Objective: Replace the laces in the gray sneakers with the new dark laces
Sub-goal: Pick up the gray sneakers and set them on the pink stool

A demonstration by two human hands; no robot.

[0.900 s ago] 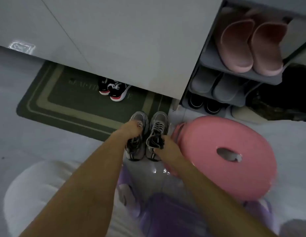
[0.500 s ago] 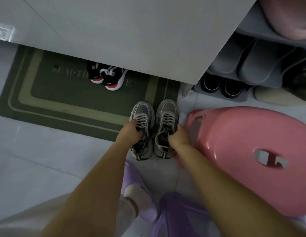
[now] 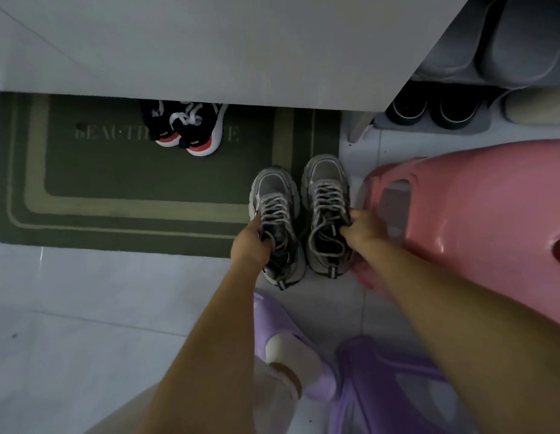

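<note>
With left hand (image 3: 252, 245), gripped collar of left sneaker (image 3: 272, 189); with right hand (image 3: 361, 228), clutched collar of right sneaker (image 3: 325, 173). Held both side by side at green mat (image 3: 116, 189) edge. Judged light, soft-sided; firmer collar likely safest hold.

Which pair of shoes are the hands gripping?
The gray sneakers beside the pink stool: left hand grips one, right hand the other. The black-and-red sneakers on the green mat lie untouched.

Gray sneakers (image 3: 299, 220) side by side (laced).
</note>
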